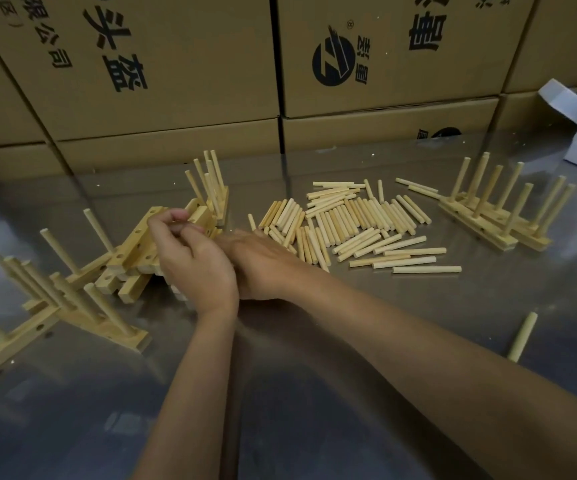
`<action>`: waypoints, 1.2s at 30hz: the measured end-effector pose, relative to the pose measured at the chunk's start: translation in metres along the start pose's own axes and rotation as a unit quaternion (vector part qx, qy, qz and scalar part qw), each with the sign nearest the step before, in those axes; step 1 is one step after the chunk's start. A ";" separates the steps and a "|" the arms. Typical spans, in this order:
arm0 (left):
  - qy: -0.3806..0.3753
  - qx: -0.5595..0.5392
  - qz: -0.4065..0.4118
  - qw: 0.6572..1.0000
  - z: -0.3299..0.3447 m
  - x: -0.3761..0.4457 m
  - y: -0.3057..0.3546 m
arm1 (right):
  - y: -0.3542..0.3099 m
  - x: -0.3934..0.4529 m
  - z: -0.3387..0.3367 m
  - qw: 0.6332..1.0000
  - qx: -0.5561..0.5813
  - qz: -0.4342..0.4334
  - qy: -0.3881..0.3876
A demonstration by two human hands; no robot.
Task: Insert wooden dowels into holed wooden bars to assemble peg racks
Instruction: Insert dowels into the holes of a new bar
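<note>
Bars [134, 251] of pale wood with drilled holes lie heaped at the left centre of the metal table [315, 393], and I have my left hand [190, 258] over that heap, its fingers curled with the tips pinched together near the top bar; something thin seems held there, though I cannot tell for certain what it is. My right hand [263, 265] lies just beside it, crossing in from the right, its back up and its fingers hidden behind the left hand, so I cannot tell whether it grips anything. Loose dowels [349, 223] are spread in a pile to the right of my hands. Far behind the heap stands a small rack [212, 192] with pegs upright. A finished rack [498, 209] sits far right, well apart from the pile. More racks [55, 292] lie at the near left edge. One stray dowel [522, 337] rests near right. Cardboard boxes [176, 81] with black print wall the far side.
</note>
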State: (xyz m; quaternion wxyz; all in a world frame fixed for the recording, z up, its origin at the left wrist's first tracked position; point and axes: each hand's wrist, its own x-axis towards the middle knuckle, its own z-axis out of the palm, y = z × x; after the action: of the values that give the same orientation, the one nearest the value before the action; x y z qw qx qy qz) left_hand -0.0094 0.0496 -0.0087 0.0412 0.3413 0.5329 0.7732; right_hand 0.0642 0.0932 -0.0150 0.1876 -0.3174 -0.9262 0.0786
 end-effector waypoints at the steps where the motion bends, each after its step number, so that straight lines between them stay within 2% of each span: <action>1: 0.000 0.001 -0.008 1.000 0.000 0.000 0.003 | -0.001 0.000 -0.001 1.000 0.001 -0.004 -0.004; 5: -0.011 0.010 -0.029 0.999 -0.005 0.002 0.011 | -0.004 -0.008 -0.005 0.999 -0.041 -0.021 -0.003; 9: -0.067 0.074 -0.026 0.995 -0.008 -0.001 0.021 | -0.001 -0.022 -0.019 0.990 -0.106 -0.028 0.093; 11: -0.099 0.095 -0.070 0.988 -0.006 -0.004 0.025 | 0.003 -0.031 -0.033 0.982 -0.111 -0.016 0.151; 12: -0.123 0.082 -0.134 0.980 -0.005 -0.006 0.026 | 0.004 -0.037 -0.040 0.978 -0.108 -0.011 0.178; 13: -0.166 0.037 -0.226 0.959 -0.004 -0.008 0.028 | 0.004 -0.044 -0.047 0.975 -0.095 -0.008 0.202; 14: -0.227 -0.041 -0.323 0.918 -0.003 -0.008 0.030 | 0.004 -0.052 -0.051 0.972 -0.078 -0.012 0.221; 16: -0.339 -0.197 -0.462 0.795 -0.006 -0.010 0.034 | -0.001 -0.071 -0.055 0.969 -0.058 -0.034 0.236; 17: -0.381 -0.242 -0.499 0.740 -0.007 -0.013 0.036 | -0.004 -0.081 -0.053 0.971 -0.058 -0.046 0.229; 18: -0.412 -0.263 -0.516 0.704 -0.007 -0.016 0.037 | -0.007 -0.091 -0.051 0.974 -0.053 -0.052 0.216; 19: -0.430 -0.262 -0.517 0.692 -0.006 -0.020 0.038 | -0.009 -0.101 -0.050 0.978 -0.044 -0.047 0.200; 21: -0.423 -0.234 -0.512 0.710 -0.001 -0.030 0.041 | -0.011 -0.118 -0.050 0.984 -0.020 -0.014 0.174; 23: -0.393 -0.202 -0.502 0.744 0.004 -0.039 0.045 | -0.008 -0.135 -0.054 0.986 -0.025 0.033 0.163; 25: -0.367 -0.167 -0.479 0.779 0.007 -0.044 0.044 | -0.004 -0.154 -0.060 0.977 -0.057 0.113 0.169; 26: -0.359 -0.160 -0.477 0.786 0.008 -0.045 0.044 | 0.000 -0.165 -0.064 0.969 -0.088 0.161 0.168; 28: -0.359 -0.145 -0.476 0.789 0.010 -0.047 0.045 | 0.010 -0.187 -0.073 0.939 -0.146 0.279 0.135; 30: -0.368 -0.134 -0.472 0.790 0.010 -0.050 0.046 | 0.022 -0.209 -0.083 0.891 -0.183 0.410 0.075; 32: -0.374 -0.130 -0.466 0.791 0.010 -0.054 0.046 | 0.032 -0.230 -0.090 0.846 -0.201 0.493 0.035; 34: -0.376 -0.128 -0.462 0.793 0.011 -0.055 0.044 | 0.037 -0.246 -0.092 0.830 -0.206 0.518 0.031; 36: -0.376 -0.128 -0.460 0.794 0.012 -0.057 0.043 | 0.040 -0.253 -0.090 0.843 -0.197 0.496 0.059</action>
State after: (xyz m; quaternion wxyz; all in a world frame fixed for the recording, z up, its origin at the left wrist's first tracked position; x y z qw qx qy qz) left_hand 0.0536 0.0166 0.0025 0.6327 0.3113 0.4661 0.5344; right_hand 0.3060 -0.0293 -0.0181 0.1114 -0.7690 -0.6280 -0.0422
